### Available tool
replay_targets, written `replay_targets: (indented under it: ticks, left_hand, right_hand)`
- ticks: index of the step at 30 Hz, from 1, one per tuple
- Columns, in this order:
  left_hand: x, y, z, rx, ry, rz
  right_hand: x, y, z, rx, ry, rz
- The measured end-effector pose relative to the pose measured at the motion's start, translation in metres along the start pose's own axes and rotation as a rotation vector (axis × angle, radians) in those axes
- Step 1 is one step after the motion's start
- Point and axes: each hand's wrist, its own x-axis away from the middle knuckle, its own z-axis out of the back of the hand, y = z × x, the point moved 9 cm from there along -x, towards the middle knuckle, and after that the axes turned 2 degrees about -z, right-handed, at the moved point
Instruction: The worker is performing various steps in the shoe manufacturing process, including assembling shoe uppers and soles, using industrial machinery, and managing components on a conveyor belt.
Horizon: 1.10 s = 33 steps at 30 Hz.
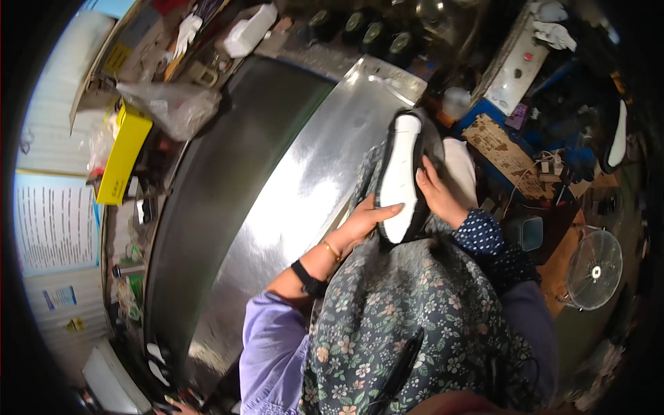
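A black shoe [399,176] with a long white bottom face is held in front of my floral apron, that face turned up. My left hand [363,220] grips its near left side, the thumb lying across the white face and the other fingers hidden beneath. On the opposite edge, my right hand [440,196] holds the shoe's dark side, its fingertips along the rim and part of its grip out of sight. Just beyond the right hand lies a white piece [459,166], partly covered, whose kind I cannot make out.
A shiny metal ledge [277,200] and a dark conveyor belt [207,228] run along my left. A yellow box [124,155] stands past the belt. To the right are a blue crate [477,109], a fan [596,271] and another white-bottomed shoe [618,137]. Someone's hand [181,407] shows lower left.
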Motion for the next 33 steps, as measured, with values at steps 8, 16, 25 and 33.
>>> replay_targets:
  ticks: [8,16,25,33]
  left_hand:
    - [0.032,0.068,0.105,-1.017,0.461,-0.004]
    - [0.053,0.030,0.060,-1.517,0.257,-0.334]
    - [0.026,0.089,-0.015,-0.913,0.136,-0.598]
    - [-0.066,0.138,-0.070,-0.147,0.031,-0.727]
  right_hand:
    - [0.042,-0.133,0.339,0.770,0.560,0.231]
    - [0.153,-0.122,0.525,0.905,1.402,-0.327]
    - [0.170,-0.151,0.419,0.935,1.422,0.289]
    - [0.104,-0.153,0.160,0.076,0.702,0.693]
